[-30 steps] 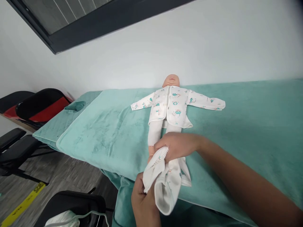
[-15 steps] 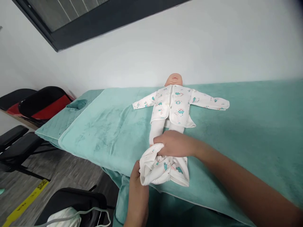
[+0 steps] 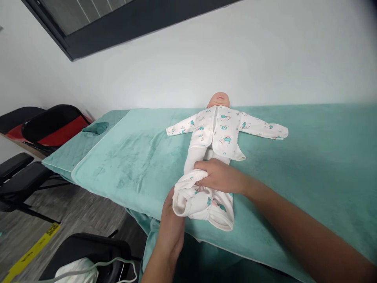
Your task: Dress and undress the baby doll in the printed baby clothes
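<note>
A baby doll [image 3: 216, 129] lies on its back on a teal blanket [image 3: 132, 157], arms spread, in a white printed top. Bunched white printed trousers [image 3: 203, 202] sit over its lower legs near the blanket's front edge. My right hand [image 3: 219, 177] is closed on the upper rim of the bunched trousers. My left hand [image 3: 172, 224] comes up from below and grips the lower left of the same bunch, its fingers partly hidden behind the cloth. The doll's feet are hidden inside the trousers.
The blanket covers a long table against a white wall. A small teal cloth [image 3: 96, 127] lies at the far left corner. Black and red chairs [image 3: 50, 129] stand at the left. A black seat with a white item [image 3: 88, 259] is at the lower left.
The bunched trousers have been drawn up the doll's legs toward its body. Both hands moved with them, away from the blanket's front edge.
</note>
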`<action>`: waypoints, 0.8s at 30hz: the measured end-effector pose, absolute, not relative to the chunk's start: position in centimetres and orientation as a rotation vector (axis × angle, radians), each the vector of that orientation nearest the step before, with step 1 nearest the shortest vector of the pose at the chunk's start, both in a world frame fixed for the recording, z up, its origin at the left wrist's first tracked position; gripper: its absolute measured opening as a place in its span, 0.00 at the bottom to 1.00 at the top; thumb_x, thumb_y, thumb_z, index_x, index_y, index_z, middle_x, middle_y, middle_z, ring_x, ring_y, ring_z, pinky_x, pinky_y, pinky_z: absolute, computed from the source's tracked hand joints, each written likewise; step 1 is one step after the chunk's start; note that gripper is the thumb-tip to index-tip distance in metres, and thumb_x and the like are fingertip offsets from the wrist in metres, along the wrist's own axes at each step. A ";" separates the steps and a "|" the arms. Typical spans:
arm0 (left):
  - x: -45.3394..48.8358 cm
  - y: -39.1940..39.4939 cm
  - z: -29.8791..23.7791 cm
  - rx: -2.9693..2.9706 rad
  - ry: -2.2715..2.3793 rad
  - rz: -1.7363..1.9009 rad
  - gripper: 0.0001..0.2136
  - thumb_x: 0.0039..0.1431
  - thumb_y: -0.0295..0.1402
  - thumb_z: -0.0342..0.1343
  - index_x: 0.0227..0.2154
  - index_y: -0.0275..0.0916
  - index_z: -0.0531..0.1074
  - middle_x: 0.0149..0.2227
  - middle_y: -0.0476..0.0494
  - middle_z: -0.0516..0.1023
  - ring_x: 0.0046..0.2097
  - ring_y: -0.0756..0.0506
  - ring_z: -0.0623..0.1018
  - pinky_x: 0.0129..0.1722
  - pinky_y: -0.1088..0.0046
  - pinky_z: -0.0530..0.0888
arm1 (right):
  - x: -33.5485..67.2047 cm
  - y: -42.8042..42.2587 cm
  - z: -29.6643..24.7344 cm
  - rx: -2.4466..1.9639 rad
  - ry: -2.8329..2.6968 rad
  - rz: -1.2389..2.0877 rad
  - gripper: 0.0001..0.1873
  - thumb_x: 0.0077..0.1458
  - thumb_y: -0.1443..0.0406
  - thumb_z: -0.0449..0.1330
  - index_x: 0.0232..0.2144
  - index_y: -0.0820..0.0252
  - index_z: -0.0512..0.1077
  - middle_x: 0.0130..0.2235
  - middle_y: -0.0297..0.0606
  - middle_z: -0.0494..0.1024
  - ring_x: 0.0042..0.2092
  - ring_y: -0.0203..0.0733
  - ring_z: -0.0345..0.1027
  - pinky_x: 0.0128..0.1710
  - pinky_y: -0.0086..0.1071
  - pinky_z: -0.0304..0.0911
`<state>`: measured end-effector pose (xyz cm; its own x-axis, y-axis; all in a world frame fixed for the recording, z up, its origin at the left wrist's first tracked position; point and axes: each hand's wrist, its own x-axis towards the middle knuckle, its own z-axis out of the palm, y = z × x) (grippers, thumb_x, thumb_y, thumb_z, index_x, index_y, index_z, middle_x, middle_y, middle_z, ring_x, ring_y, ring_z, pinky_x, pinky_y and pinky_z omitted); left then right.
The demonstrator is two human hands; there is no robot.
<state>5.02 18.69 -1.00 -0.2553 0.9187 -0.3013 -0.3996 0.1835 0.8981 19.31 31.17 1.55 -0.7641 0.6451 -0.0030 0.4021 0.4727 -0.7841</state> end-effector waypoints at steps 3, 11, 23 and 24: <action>4.7 19.2 -1.6 0.613 1.234 1.441 0.22 0.50 0.36 0.66 0.49 0.38 0.74 0.46 0.40 0.79 0.45 0.42 0.77 0.44 0.69 0.73 | 19.8 31.5 2.2 -0.899 -2.395 1.312 0.11 0.54 0.56 0.60 0.32 0.57 0.69 0.35 0.33 0.76 0.37 0.41 0.68 0.35 0.31 0.58; 2.1 20.2 -3.2 0.696 1.281 1.356 0.18 0.49 0.40 0.67 0.41 0.37 0.73 0.33 0.46 0.78 0.32 0.48 0.74 0.32 0.74 0.70 | 20.0 31.5 2.5 -0.923 -2.407 1.269 0.10 0.52 0.57 0.62 0.33 0.56 0.69 0.36 0.33 0.77 0.38 0.42 0.69 0.35 0.32 0.58; 3.7 22.5 -3.7 0.824 1.399 1.666 0.11 0.53 0.39 0.61 0.35 0.39 0.70 0.31 0.50 0.75 0.32 0.48 0.73 0.33 0.74 0.70 | 19.8 31.6 1.8 -0.979 -2.373 1.206 0.12 0.54 0.57 0.60 0.27 0.57 0.63 0.31 0.30 0.72 0.34 0.38 0.66 0.31 0.31 0.56; 3.7 22.7 -3.7 0.813 1.403 1.689 0.11 0.52 0.38 0.62 0.35 0.39 0.69 0.31 0.50 0.75 0.32 0.48 0.73 0.33 0.74 0.70 | 19.9 31.7 1.8 -0.963 -2.379 1.239 0.12 0.53 0.56 0.61 0.29 0.57 0.65 0.33 0.31 0.74 0.35 0.40 0.67 0.32 0.31 0.57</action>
<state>3.74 22.67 -3.72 -0.4917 0.8708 -0.0050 -0.1648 -0.0874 0.9824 19.87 31.68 1.83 -0.7343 0.6772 -0.0477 0.4273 0.4065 -0.8075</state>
